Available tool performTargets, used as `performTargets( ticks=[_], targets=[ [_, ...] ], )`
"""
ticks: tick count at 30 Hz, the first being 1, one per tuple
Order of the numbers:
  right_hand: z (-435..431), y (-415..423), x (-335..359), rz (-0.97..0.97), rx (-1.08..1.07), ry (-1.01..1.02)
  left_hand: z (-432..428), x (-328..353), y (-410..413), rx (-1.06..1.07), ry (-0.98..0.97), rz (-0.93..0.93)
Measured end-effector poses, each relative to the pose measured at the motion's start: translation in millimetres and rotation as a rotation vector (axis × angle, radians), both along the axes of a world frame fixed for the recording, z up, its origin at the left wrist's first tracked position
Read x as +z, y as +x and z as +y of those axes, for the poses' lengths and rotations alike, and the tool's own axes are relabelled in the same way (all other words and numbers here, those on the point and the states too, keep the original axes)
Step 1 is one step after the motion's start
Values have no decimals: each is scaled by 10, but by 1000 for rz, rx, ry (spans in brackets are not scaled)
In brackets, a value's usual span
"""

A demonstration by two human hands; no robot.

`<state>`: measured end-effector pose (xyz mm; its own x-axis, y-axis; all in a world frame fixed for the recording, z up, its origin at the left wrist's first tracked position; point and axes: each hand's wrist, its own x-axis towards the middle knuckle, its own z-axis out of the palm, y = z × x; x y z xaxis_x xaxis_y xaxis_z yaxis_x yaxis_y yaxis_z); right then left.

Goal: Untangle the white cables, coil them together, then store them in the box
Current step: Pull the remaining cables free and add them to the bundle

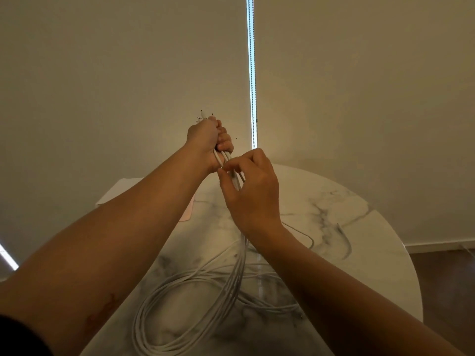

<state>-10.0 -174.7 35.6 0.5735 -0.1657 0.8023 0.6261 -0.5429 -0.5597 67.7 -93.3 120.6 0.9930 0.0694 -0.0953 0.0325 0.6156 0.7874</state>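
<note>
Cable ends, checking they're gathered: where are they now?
Head view, centre: the cable ends poke up from the left hand, just left of the bright strip; the right hand pinches the white cables below.

Above the tabletop (359,214), the left hand (205,142) grips the cables (195,291) in a fist, their ends sticking up. Just below it the right hand (252,191) pinches them. They hang down into loose loops on the tabletop.
</note>
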Motion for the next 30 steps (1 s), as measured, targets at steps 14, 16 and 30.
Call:
performTargets(
  ticks=[14, 16, 30],
  targets=[
    [-236, -138, 102, 500, 123, -295, 47, -86, -27, -93, 117, -35],
    [-240, -142, 57, 483, -5, -400, 20, -96, -20, -99, 125, -43],
    [-431, -96, 7, 281, 106, -161, -85, 134, 10, -37, 52, -129]
  ],
)
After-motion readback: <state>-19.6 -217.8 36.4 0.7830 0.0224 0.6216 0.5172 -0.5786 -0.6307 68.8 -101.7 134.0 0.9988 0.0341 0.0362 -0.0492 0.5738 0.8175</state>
